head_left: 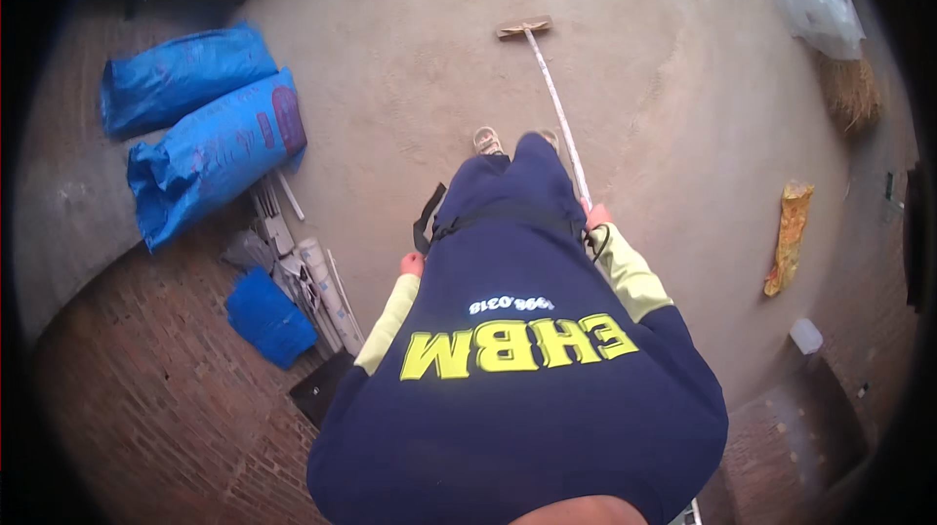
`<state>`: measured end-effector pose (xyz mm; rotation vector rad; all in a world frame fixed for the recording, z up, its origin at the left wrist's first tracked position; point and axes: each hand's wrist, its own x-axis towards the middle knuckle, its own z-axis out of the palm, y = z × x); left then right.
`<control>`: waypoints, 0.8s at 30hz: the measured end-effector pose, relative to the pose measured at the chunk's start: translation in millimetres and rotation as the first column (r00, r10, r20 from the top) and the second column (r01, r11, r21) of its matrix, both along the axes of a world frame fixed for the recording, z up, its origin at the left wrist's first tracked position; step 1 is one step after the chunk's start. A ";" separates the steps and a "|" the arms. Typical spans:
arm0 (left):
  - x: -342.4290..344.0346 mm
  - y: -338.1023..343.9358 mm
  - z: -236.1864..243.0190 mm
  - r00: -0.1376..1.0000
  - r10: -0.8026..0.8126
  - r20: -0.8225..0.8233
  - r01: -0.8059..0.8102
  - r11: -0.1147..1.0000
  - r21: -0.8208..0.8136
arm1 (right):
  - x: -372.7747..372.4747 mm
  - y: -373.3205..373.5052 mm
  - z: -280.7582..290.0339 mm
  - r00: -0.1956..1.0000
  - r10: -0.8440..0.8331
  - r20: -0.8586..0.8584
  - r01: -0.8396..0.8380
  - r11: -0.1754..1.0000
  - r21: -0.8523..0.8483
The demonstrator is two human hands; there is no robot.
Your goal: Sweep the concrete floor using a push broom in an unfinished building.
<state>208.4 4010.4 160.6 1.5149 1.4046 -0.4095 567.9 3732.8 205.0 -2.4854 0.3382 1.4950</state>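
My right hand (597, 216) is closed around the upper end of a long pale pole (556, 100), close to my right hip. At the pole's far end a flat brown crosswise head (524, 27) rests on the floor ahead of my feet; whether it is a push broom or a flat mop is not clear. A thin dark cord loop hangs by my right hand. My left hand (412, 263) hangs at my left side, just below a loose black strap (427, 220). Its fingers are mostly hidden, so its grip does not show.
Two stuffed blue sacks (220, 149) lie at the left, above white pipes (327, 291) and a blue sheet (270, 317). Along the right are a clear plastic bag (818, 13), a straw bundle (849, 96), a yellow sack (789, 237), a white container (806, 337) and a brick wall.
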 end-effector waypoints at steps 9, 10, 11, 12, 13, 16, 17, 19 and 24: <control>61.7 62.7 37.1 0.941 0.326 0.087 -0.323 0.945 -0.053 | -30.7 -96.6 -67.3 0.950 0.090 0.300 -0.105 0.994 0.034; 62.2 56.6 34.1 0.938 0.341 0.065 -0.336 0.939 -0.076 | -41.1 -110.5 -61.2 0.974 0.061 0.217 -0.076 0.995 0.060; 63.0 49.4 31.1 0.935 0.352 0.046 -0.346 0.933 -0.098 | -55.2 -132.5 -54.6 0.990 0.031 0.135 -0.042 0.995 0.086; 55.7 36.4 27.2 0.939 0.343 0.001 -0.341 0.933 -0.114 | -75.8 -160.1 -48.6 0.982 0.070 0.174 -0.092 0.989 0.118; 50.9 21.2 24.3 0.941 0.339 0.007 -0.336 0.935 -0.111 | -104.8 -191.1 -43.4 0.971 0.102 0.214 -0.134 0.981 0.142; 13.2 -38.0 16.3 0.928 0.367 -0.060 -0.372 0.923 -0.098 | -162.9 -251.6 0.2 0.977 0.143 0.160 -0.169 0.972 0.163; 2.1 -57.2 16.0 0.928 0.370 -0.050 -0.373 0.925 -0.073 | -179.0 -265.3 5.3 0.975 0.168 0.144 -0.190 0.969 0.159; -23.8 -95.9 30.3 0.958 0.284 -0.029 -0.284 0.959 0.013 | -192.4 -274.3 6.9 0.973 0.200 0.115 -0.216 0.966 0.146; -73.5 -157.8 85.8 0.961 0.276 0.007 -0.274 0.954 0.125 | -163.8 -200.7 -66.9 0.994 0.101 0.029 -0.105 0.974 0.201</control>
